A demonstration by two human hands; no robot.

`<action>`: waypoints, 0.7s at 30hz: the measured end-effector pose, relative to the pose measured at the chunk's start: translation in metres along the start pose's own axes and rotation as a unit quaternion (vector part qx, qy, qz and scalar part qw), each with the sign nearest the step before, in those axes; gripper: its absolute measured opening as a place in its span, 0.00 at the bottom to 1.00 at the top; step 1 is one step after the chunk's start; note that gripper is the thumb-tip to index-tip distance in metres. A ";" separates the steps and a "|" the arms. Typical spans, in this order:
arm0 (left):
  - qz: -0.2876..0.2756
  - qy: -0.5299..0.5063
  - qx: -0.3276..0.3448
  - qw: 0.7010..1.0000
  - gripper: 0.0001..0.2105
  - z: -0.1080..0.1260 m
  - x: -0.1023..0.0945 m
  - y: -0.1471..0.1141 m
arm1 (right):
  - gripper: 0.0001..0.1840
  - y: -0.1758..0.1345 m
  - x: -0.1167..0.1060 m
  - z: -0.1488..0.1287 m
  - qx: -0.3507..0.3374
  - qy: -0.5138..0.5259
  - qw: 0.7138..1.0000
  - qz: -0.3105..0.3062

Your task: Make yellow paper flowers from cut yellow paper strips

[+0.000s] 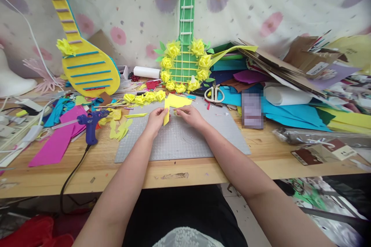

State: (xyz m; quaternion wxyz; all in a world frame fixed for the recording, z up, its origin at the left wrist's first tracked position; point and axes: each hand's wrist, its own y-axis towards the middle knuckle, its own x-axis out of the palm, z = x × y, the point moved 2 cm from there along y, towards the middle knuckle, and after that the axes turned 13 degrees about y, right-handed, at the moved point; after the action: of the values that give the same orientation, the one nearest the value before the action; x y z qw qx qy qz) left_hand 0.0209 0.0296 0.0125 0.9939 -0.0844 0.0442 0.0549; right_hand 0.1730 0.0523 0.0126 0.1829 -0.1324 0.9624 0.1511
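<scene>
In the head view, a yellow strip (166, 119) stands over the grey mat (179, 148) on the tabletop (133, 177), its long axis running nearly straight away from the person, the far end by a yellow sheet (179, 101). The left hand (155, 120) pinches its left edge between thumb and fingers. Both forearms reach forward and converge, the right hand (189, 115) lying just beside the strip, palm down, fingers loosely curled and pointing left; whether they grip anything cannot be told.
</scene>
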 end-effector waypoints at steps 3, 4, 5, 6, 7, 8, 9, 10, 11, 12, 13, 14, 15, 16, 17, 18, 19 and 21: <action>-0.008 -0.013 -0.015 1.000 0.07 0.008 0.004 0.002 | 0.14 0.001 0.000 0.002 0.022 0.089 0.996 0.001; -0.011 -0.007 -0.015 1.000 0.07 0.012 0.005 0.004 | 0.14 0.001 0.001 0.002 0.029 0.118 0.993 -0.001; -0.013 0.003 -0.009 1.000 0.06 0.016 0.006 0.005 | 0.14 0.001 0.003 0.003 0.036 0.145 0.989 -0.003; -0.012 0.018 -0.001 1.000 0.05 0.020 0.006 0.006 | 0.14 0.001 0.005 0.004 0.044 0.168 0.985 -0.006; -0.009 0.035 0.011 0.999 0.05 0.025 0.006 0.008 | 0.14 0.002 0.007 0.004 0.052 0.186 0.981 -0.008; -0.005 0.054 0.022 0.998 0.04 0.029 0.006 0.009 | 0.14 0.002 0.008 0.005 0.059 0.197 0.979 -0.004; 0.001 0.072 0.032 0.997 0.04 0.033 0.005 0.009 | 0.14 0.003 0.006 0.005 0.063 0.199 0.978 0.007; 0.005 0.089 0.038 0.995 0.04 0.036 0.004 0.010 | 0.15 0.003 0.001 0.006 0.066 0.188 0.980 0.027; 0.007 0.103 0.041 0.994 0.05 0.039 0.003 0.010 | 0.15 0.005 -0.007 0.005 0.060 0.165 0.983 0.055; 0.009 0.114 0.042 0.993 0.05 0.041 0.002 0.009 | 0.14 0.006 -0.018 0.005 0.059 0.128 0.986 0.086; 0.008 0.123 0.040 0.992 0.06 0.043 0.001 0.009 | 0.14 0.007 -0.033 0.004 0.058 0.080 0.987 0.129; 0.005 0.131 0.040 0.991 0.06 0.045 -0.001 0.008 | 0.14 0.008 -0.049 0.004 0.059 0.018 0.983 0.172; 0.002 0.138 0.040 0.990 0.06 0.046 -0.002 0.007 | 0.13 0.009 -0.066 0.005 0.074 -0.057 0.973 0.212; -0.001 0.146 0.040 0.989 0.06 0.047 -0.003 0.006 | 0.12 0.010 -0.082 0.006 0.100 -0.137 0.954 0.247; -0.005 0.153 0.039 0.987 0.06 0.049 -0.004 0.005 | 0.12 0.011 -0.096 0.008 0.111 -0.164 0.945 0.261; -0.008 0.160 0.036 0.986 0.06 0.050 -0.004 0.005 | 0.12 0.013 -0.107 0.011 0.118 -0.180 0.938 0.271; -0.011 0.164 0.031 0.986 0.06 0.051 -0.005 0.004 | 0.14 0.015 -0.114 0.015 0.128 -0.201 0.933 0.271; -0.017 0.165 0.019 0.986 0.07 0.053 -0.007 0.003 | 0.21 0.021 -0.122 0.023 0.164 -0.257 0.918 0.253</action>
State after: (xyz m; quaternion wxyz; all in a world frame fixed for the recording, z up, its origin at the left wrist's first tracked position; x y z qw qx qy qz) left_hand 0.0183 0.0405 0.0646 0.9751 -0.0744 0.2075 0.0225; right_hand 0.2831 0.1037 0.0446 0.3986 0.1902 0.8951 0.0615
